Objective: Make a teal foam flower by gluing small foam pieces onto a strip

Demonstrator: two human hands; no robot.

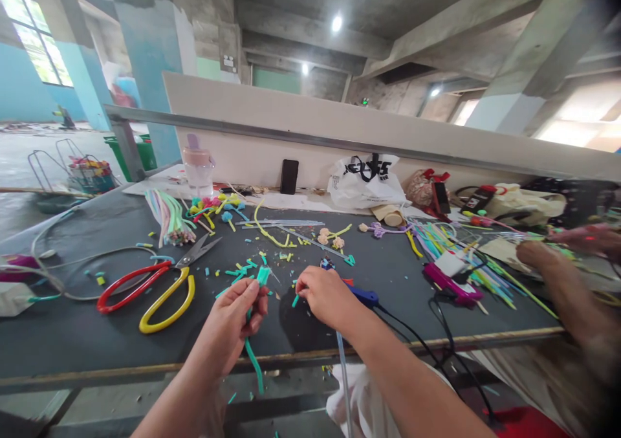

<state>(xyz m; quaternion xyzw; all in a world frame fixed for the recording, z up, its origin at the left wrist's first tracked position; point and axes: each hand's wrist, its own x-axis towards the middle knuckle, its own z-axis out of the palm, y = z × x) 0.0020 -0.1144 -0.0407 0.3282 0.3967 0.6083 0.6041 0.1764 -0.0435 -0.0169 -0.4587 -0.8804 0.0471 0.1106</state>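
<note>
My left hand [237,315] is closed on a teal chenille stem [255,367], whose tail hangs down over the table edge. A folded teal end [263,275] sticks up between thumb and fingers. To its right, my right hand [323,295] is pinched, with a short teal piece [295,301] at its fingertips. Under the right wrist lies a blue glue gun [363,295], partly hidden. Cut teal bits [237,272] are scattered in front of both hands. Large scissors [167,279] with one red and one yellow handle lie open, left of my left hand.
Bundled pastel stems [169,215] lie at the back left near a bottle [198,169]. A black phone [289,176] leans on the partition beside a white bag [366,182]. A magenta device [451,286] with cables lies right. Another person's hand [543,257] reaches in at far right.
</note>
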